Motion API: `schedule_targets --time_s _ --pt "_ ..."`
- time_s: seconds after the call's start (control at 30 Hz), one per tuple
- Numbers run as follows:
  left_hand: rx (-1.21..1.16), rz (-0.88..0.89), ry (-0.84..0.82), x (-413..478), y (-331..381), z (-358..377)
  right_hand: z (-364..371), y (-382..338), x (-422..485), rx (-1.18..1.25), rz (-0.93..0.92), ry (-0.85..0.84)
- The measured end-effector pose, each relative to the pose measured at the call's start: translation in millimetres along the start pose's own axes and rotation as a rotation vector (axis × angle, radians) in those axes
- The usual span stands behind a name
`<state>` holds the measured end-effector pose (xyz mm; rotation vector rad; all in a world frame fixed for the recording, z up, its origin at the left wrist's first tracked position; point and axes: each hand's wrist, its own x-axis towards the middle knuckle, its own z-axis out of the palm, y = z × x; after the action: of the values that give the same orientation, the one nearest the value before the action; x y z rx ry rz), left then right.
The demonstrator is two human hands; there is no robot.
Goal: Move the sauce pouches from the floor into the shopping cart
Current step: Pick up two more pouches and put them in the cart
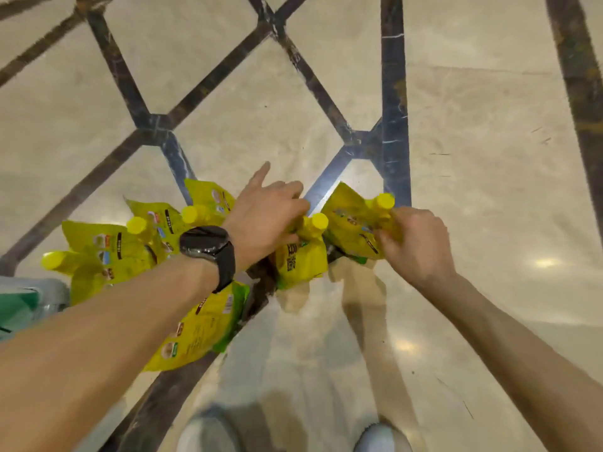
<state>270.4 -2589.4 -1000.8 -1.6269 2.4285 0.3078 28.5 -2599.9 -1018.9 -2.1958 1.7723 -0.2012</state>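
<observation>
Several yellow sauce pouches with yellow screw caps lie on the marble floor. My left hand [264,216], with a black watch on the wrist, grips the neck of one pouch [301,259] just below its cap, index finger sticking out. My right hand [414,243] pinches another pouch [349,223] near its cap. A cluster of pouches [107,252] lies to the left, and one more pouch [199,331] shows below my left forearm. The shopping cart is mostly out of view.
A green and grey object [23,308] shows at the left edge, possibly part of the cart. My two shoes [208,432] are at the bottom. The beige floor [473,125] has dark inlaid strips in a diamond pattern.
</observation>
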Motion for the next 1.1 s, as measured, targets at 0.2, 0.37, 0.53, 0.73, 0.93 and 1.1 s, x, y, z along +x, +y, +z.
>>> schedule_targets --time_s 0.2,0.37,0.53,0.73,0.93,1.1 --pt "-0.095 -0.038 0.210 17.3 11.8 -1.7 -10.3 20.7 -16.9 0.119 0.280 0.071" --pt "-0.376 -0.212 0.188 5.1 40.7 19.7 -19.4 47.5 -56.7 0.566 0.137 -0.286" --pt "-1.101 -0.194 -0.049 -29.5 40.4 46.2 -31.4 99.5 -33.4 0.537 -0.049 -0.459" --pt "-1.265 -0.224 0.105 -66.7 62.6 99.7 -24.1 62.6 64.9 0.317 -0.336 -0.711" --pt "-0.951 -0.251 0.216 -50.5 58.9 116.7 3.2 43.2 53.9 0.271 -0.294 -0.582" --pt "-1.117 -0.346 0.214 -41.1 49.5 120.3 9.3 106.1 -4.9 0.796 0.063 -0.465"
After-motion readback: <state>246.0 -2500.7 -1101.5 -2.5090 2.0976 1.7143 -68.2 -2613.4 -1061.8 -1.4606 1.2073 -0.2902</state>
